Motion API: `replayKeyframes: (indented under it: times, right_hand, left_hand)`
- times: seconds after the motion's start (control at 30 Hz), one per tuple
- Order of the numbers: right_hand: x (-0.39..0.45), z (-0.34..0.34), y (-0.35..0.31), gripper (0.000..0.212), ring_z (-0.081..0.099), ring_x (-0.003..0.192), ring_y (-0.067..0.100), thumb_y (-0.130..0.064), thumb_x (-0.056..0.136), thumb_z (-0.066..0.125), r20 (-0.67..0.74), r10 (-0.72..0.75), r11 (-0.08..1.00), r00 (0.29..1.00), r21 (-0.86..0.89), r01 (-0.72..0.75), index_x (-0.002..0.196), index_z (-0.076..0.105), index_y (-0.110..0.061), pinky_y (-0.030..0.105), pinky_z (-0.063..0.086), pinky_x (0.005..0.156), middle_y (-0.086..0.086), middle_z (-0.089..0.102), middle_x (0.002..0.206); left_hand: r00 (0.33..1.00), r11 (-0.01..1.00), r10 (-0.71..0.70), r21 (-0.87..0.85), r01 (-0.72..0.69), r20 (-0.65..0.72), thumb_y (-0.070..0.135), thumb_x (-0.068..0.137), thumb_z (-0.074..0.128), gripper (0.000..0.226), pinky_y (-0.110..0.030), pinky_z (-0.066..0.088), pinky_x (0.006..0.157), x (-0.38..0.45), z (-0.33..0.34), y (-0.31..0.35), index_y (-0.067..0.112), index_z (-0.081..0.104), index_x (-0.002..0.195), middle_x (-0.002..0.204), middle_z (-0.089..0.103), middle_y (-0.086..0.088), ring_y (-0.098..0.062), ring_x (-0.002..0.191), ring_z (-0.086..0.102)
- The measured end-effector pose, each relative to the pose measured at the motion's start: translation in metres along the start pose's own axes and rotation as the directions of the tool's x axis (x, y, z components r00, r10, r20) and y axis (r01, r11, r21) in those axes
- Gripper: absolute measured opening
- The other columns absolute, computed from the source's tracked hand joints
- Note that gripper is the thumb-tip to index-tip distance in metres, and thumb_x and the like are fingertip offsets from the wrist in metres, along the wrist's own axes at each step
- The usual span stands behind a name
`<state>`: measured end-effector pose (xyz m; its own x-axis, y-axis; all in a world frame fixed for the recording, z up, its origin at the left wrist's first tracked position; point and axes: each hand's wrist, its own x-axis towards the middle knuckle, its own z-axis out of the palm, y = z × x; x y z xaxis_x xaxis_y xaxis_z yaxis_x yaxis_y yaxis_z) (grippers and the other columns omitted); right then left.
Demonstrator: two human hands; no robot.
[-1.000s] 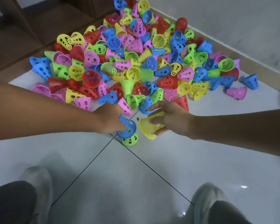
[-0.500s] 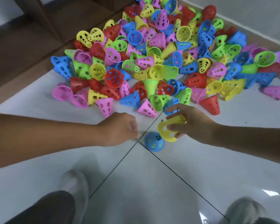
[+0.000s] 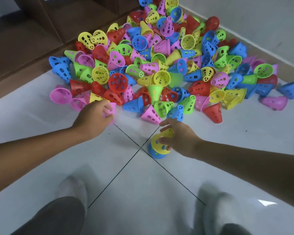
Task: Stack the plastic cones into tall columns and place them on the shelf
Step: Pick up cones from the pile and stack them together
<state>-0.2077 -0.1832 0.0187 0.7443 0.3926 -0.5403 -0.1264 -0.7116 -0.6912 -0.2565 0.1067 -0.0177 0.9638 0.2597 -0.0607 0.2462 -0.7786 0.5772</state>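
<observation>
On the floor tiles, the right hand (image 3: pixel 177 138) pinches a yellow cone (image 3: pixel 160 142) over a blue cone (image 3: pixel 155 152); seat it squarely. Beside the pile (image 3: pixel 159 65), the left hand (image 3: pixel 94 118) curls around a pink cone (image 3: pixel 111 110).

Your left hand (image 3: pixel 94 118) is reaching toward eleven o'clock, fingers curling around something pink, forearm stretching in from nine o'clock. Your right hand (image 3: pixel 177 137) is sitting at about one o'clock, fingers curving over a yellow cone (image 3: pixel 158 143), forearm entering from four o'clock.
</observation>
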Motion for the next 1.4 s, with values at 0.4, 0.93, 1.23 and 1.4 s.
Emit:
replayKeyframes:
  times: [0.4, 0.93, 1.23, 1.4]
  right_hand:
    - [0.014, 0.032, 0.016, 0.042, 0.066, 0.099, 0.018, -0.029, 0.09, 0.074, -0.066, 0.084, 0.974, 0.994, 0.216, -0.067, 0.128, 0.057, -0.023, 0.034, 0.063, 0.067, -0.002, 0.06, 0.12]
    - [0.015, -0.009, 0.066, 0.047, 0.035, 0.139, 0.025, -0.027, 0.098, 0.061, -0.299, -0.258, 0.906, 0.919, -0.406, 0.123, 0.143, 0.049, -0.024, 0.04, 0.042, 0.108, 0.004, 0.042, 0.149]
    - [0.07, -0.041, 0.025, 0.062, 0.015, 0.151, 0.033, -0.038, 0.101, 0.055, -0.062, -0.32, 0.584, 0.945, -0.798, 0.146, 0.155, 0.024, -0.044, 0.057, 0.027, 0.117, 0.006, 0.015, 0.165]
    - [0.086, -0.042, 0.026, 0.065, 0.021, 0.146, 0.029, -0.039, 0.099, 0.059, 0.025, -0.237, 0.523, 0.971, -0.839, 0.149, 0.154, 0.025, -0.046, 0.052, 0.042, 0.105, 0.006, 0.025, 0.157]
  left_hand:
    - [0.996, 0.996, -0.085, 0.024, 0.085, 0.015, 0.025, 0.093, 0.068, 0.044, -0.033, 0.045, 0.067, 0.019, 0.012, -0.029, 0.025, 0.056, 0.136, 0.085, 0.063, 0.0, -0.024, 0.077, 0.06]
    - [0.998, 0.996, -0.061, 0.058, 0.062, -0.018, 0.019, 0.09, 0.073, 0.017, -0.027, 0.028, 0.05, -0.003, 0.001, -0.012, 0.019, 0.064, 0.076, 0.051, 0.046, 0.007, -0.015, 0.05, 0.046]
    - [0.913, 0.586, -0.194, -0.704, 0.402, 0.359, 0.018, 0.096, 0.067, 0.007, -0.024, 0.047, 0.054, -0.018, 0.013, 0.067, 0.013, 0.066, 0.091, 0.067, 0.048, 0.002, -0.012, 0.057, 0.047]
    - [0.786, 0.355, -0.213, -0.703, 0.615, 0.58, 0.019, 0.097, 0.065, 0.009, -0.028, 0.044, 0.061, -0.031, 0.026, 0.084, 0.017, 0.064, 0.088, 0.063, 0.048, 0.005, -0.012, 0.057, 0.05]
